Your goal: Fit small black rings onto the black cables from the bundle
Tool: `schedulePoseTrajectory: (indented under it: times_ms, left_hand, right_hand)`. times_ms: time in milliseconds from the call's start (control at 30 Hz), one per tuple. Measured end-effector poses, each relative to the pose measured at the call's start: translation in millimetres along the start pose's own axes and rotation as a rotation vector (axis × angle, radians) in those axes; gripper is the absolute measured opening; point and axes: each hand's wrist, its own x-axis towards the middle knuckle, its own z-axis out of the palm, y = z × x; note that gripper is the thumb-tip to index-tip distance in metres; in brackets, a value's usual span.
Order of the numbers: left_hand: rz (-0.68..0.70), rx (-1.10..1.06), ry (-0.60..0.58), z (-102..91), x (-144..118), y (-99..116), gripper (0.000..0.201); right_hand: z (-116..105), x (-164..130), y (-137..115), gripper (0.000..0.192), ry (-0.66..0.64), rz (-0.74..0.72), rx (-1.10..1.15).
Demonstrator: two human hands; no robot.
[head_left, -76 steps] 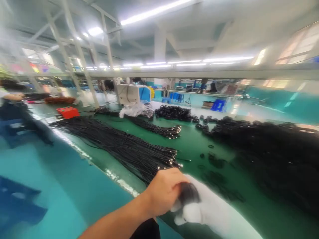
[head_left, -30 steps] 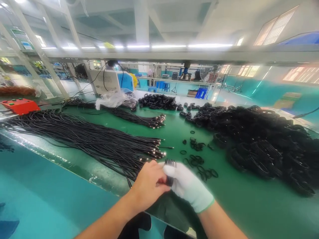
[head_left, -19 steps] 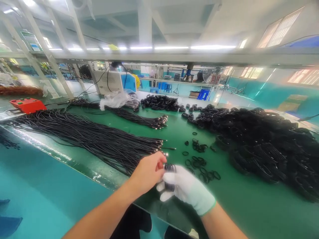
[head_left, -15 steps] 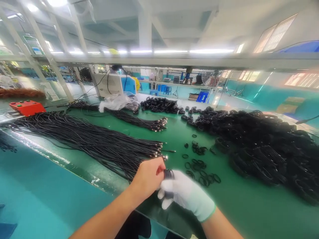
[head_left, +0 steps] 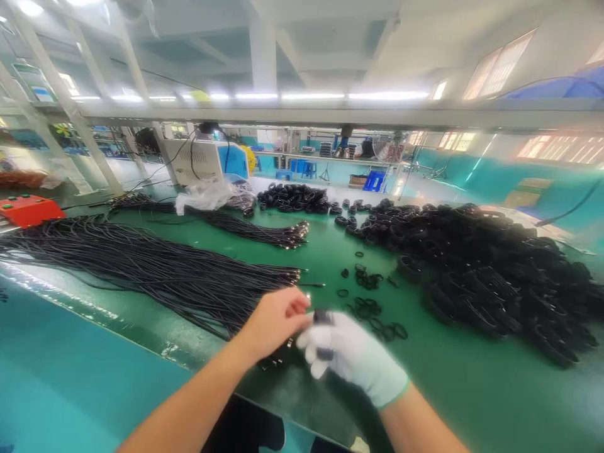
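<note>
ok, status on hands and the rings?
Left hand bare, pinching at ring stack. Gloved right hand shut on ring stack. Cable bundle lies close left; loose rings just beyond.

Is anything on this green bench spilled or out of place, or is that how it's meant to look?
A few black rings lie loose on the green bench, apart from the big heap of black coils. The long black cables lie in a fairly tidy bundle. Nothing looks broken or tipped over.

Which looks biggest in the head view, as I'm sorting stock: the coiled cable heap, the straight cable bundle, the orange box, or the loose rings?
1. Coiled cable heap and straight cable bundle: alike, unsure.
2. Orange box, though farther off.
3. Loose rings.
</note>
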Motion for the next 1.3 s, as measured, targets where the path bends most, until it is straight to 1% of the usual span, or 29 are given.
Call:
schedulePoseTrajectory:
  times_ms: [67, 100, 133, 200, 267, 333, 400, 433, 500, 533, 567, 600, 700, 733, 767, 800, 867, 967, 1000, 1033, 1100, 1133, 1167, 1200, 1233, 1267, 1300]
  left_hand:
    - [0.026, 0.04, 0.03, -6.7, 13, 0, 0.015]
    - [0.051, 0.093, 0.024, -7.1, 19, 0, 0.014]
    - [0.08, 0.148, -0.007, -4.7, 24, 0, 0.013]
    - [0.144, 0.218, -0.123, 8.7, 31, 1, 0.01]
    - [0.192, 0.231, -0.236, 30.2, 33, 1, 0.007]
    - [0.213, 0.239, -0.305, 51.9, 31, -1, 0.009]
    - [0.213, 0.249, -0.334, 65.3, 28, -3, 0.011]
    - [0.204, 0.248, -0.33, 67.6, 27, -5, 0.01]
    - [0.187, 0.24, -0.299, 63.9, 25, -6, 0.007]
    - [0.169, 0.208, -0.281, 59.5, 24, -5, 0.007]
    - [0.13, 0.121, -0.265, 54.7, 23, -4, 0.007]
    - [0.072, -0.024, -0.25, 50.4, 22, -3, 0.009]
    - [-0.144, -0.629, -0.201, 47.0, 16, 2, 0.016]
    - [-0.197, -0.772, -0.172, 49.3, 14, 3, 0.018]
    - [-0.226, -0.837, -0.142, 52.7, 12, 3, 0.02]
    - [-0.246, -0.852, -0.108, 56.7, 11, 3, 0.021]
    - [-0.272, -0.809, -0.042, 64.6, 8, 2, 0.021]
    - [-0.262, -0.745, 0.001, 69.1, 3, 0, 0.022]
    - [-0.25, -0.757, -0.011, 67.2, 1, 0, 0.023]
    - [-0.238, -0.803, -0.036, 63.4, -1, 1, 0.023]
    - [-0.225, -0.995, -0.063, 50.4, -5, 2, 0.023]
    - [-0.22, -1.111, -0.054, 42.0, -7, 2, 0.022]
    - [-0.216, -1.208, -0.031, 33.3, -9, 2, 0.02]
    - [-0.211, -1.26, -0.007, 25.1, -10, 2, 0.018]
    - [-0.207, -1.26, 0.003, 18.2, -10, 1, 0.016]
    - [-0.199, -1.225, -0.008, 13.3, -10, 0, 0.015]
    - [-0.188, -1.175, -0.026, 10.7, -10, -2, 0.014]
  right_hand:
    - [-17, -10, -22, 0.031, 0.073, -0.099, 0.083]
    - [-26, -16, -32, 0.034, 0.081, -0.144, 0.142]
    - [-35, -20, -41, 0.035, 0.096, -0.192, 0.182]
    - [-50, -26, -50, 0.035, 0.14, -0.24, 0.216]
    - [-61, -26, -48, 0.035, 0.184, -0.243, 0.221]
    - [-67, -22, -41, 0.036, 0.191, -0.219, 0.231]
    - [-70, -18, -34, 0.037, 0.165, -0.191, 0.236]
    - [-70, -17, -32, 0.038, 0.154, -0.177, 0.238]
    - [-68, -18, -30, 0.04, 0.141, -0.161, 0.243]
    - [-66, -18, -30, 0.04, 0.142, -0.163, 0.241]
    - [-63, -19, -30, 0.04, 0.151, -0.17, 0.23]
    - [-59, -18, -29, 0.039, 0.17, -0.184, 0.206]
    - [-43, -11, -22, 0.04, 0.276, -0.23, 0.084]
    - [-38, -7, -18, 0.042, 0.309, -0.238, 0.049]
    - [-33, -2, -14, 0.044, 0.331, -0.243, 0.023]
    - [-28, 3, -9, 0.046, 0.343, -0.247, 0.006]
    - [-23, 11, -1, 0.045, 0.335, -0.255, 0.003]
    - [-22, 12, 6, 0.04, 0.281, -0.261, 0.056]
    - [-23, 10, 7, 0.04, 0.226, -0.255, 0.092]
    - [-25, 6, 8, 0.04, 0.139, -0.245, 0.134]
    - [-28, -2, 8, 0.043, -0.084, -0.214, 0.213]
    - [-29, -6, 7, 0.044, -0.203, -0.2, 0.239]
    - [-29, -9, 6, 0.046, -0.296, -0.191, 0.256]
    - [-28, -11, 5, 0.045, -0.325, -0.191, 0.259]
    - [-27, -11, 3, 0.043, -0.284, -0.207, 0.244]
    - [-24, -10, 2, 0.04, -0.211, -0.235, 0.221]
    - [-21, -8, 1, 0.038, -0.108, -0.268, 0.182]
